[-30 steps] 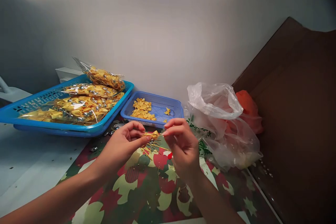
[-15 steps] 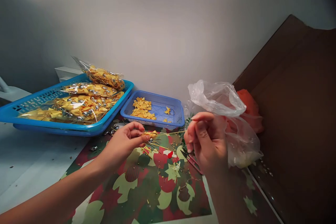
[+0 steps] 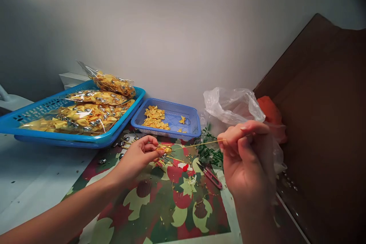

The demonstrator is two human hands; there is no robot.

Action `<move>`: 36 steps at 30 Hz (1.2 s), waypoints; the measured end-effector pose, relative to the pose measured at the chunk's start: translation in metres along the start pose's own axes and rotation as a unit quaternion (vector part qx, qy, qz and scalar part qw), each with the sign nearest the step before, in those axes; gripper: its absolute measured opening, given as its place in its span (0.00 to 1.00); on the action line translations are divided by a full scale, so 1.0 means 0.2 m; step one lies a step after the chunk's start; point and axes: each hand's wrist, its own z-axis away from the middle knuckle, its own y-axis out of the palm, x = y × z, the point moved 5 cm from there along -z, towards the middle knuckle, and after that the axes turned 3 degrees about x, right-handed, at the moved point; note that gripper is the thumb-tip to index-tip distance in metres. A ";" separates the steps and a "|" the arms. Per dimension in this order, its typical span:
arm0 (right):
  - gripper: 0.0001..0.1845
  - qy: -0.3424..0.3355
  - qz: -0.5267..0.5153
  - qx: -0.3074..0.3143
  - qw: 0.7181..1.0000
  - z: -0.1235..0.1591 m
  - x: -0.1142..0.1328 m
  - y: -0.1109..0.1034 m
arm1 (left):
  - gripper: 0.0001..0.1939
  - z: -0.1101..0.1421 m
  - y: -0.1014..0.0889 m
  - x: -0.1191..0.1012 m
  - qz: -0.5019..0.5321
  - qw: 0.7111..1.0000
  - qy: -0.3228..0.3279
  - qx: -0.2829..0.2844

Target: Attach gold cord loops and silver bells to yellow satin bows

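Between the thumb and fingers of my left hand (image 3: 143, 150) is a small gold ribbon bow (image 3: 166, 149), with a silvery bit under it. A thin gold cord (image 3: 197, 145) runs taut from the bow to my right hand (image 3: 247, 156), whose fingers are closed on its far end. Below the bow lie several short gold cord pieces (image 3: 162, 166) on the patterned sheet (image 3: 160, 206). A pair of thread snips (image 3: 211, 176) with dark red handles rests on the sheet, left of my right hand. Green sprigs (image 3: 210, 146) lie behind the snips.
At the left, a blue basket (image 3: 105, 139) holds clear bags (image 3: 85, 116) of gold bows with silver bells. A smaller blue basket (image 3: 194, 124) contains loose gold bows (image 3: 156, 117). Plastic bags (image 3: 234, 103) stand behind my right hand, beside a brown panel (image 3: 323, 122).
My right hand has moved right, away from the left, and more of the gold cord shows between them. The snips and green sprigs are now less covered. My left hand stays nearly still.
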 end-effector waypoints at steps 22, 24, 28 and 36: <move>0.08 0.182 0.042 0.201 0.962 0.20 -0.25 0.05 | 0.14 0.08 0.17 0.13 -0.032 0.987 -0.105 0.117; 0.08 0.212 0.088 0.205 0.952 0.28 -0.32 0.02 | 0.13 0.09 0.18 0.15 -0.034 0.987 -0.112 0.113; 0.08 0.223 0.168 0.117 0.953 0.35 -0.39 -0.13 | 0.10 0.09 0.18 0.20 -0.076 0.984 -0.123 0.100; 0.08 0.170 0.131 -0.058 0.975 0.31 -0.31 -0.36 | 0.15 0.09 0.18 0.26 -0.112 0.980 -0.135 0.096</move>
